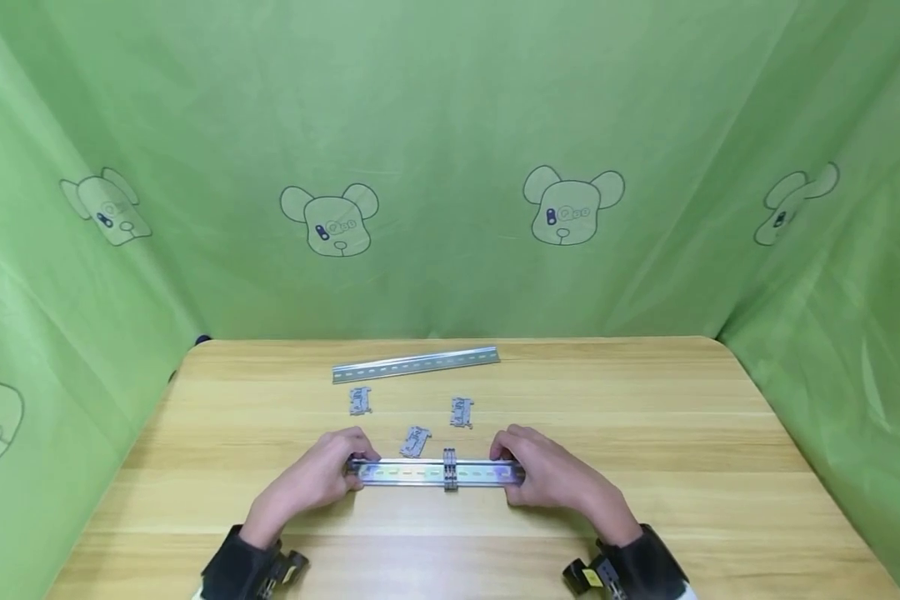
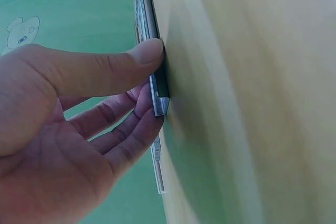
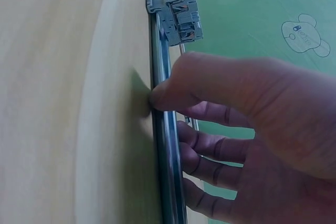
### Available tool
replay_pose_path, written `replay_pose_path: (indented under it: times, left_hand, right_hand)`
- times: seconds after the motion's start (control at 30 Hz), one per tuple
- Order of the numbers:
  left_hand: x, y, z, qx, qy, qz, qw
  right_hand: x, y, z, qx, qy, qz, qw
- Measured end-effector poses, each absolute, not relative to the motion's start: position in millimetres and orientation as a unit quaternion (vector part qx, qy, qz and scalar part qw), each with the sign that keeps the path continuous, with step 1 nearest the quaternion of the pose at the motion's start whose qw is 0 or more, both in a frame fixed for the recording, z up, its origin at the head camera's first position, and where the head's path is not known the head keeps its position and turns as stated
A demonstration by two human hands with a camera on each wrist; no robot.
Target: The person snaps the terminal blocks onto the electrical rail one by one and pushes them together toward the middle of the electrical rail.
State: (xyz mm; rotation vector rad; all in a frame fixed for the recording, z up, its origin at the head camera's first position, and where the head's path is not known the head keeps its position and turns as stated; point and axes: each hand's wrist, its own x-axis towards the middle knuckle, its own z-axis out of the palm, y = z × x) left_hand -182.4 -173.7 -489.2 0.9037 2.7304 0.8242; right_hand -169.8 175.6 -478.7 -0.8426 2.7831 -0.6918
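A slotted metal DIN rail (image 1: 412, 474) lies crosswise near the front of the table. My left hand (image 1: 328, 468) grips its left end, thumb on the near edge and fingers behind, as the left wrist view shows. Toward the other end my right hand (image 1: 543, 468) holds the rail the same way, thumb in front and fingertips at the far edge. Between the hands, a little right of the rail's middle, grey terminal blocks (image 1: 450, 470) stand clipped on side by side. In the right wrist view these terminal blocks (image 3: 181, 15) rise beyond the thumb.
Behind the rail lie three loose grey terminal blocks: one at the left (image 1: 360, 401), one at the right (image 1: 461, 412) and one close to the rail (image 1: 416, 442). A second DIN rail (image 1: 416, 364) rests farther back, slightly slanted. Green curtains (image 1: 450, 275) enclose the wooden table (image 1: 645, 400).
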Motion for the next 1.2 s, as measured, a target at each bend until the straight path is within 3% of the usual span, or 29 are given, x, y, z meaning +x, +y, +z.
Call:
replay_pose_path:
  times: [1.2]
  left_hand:
    - [-213,-166,-487,0.302,0.916,0.257,0.057]
  right_hand:
    - [-203,184,-476,-0.282,0.927,-0.231,0.083]
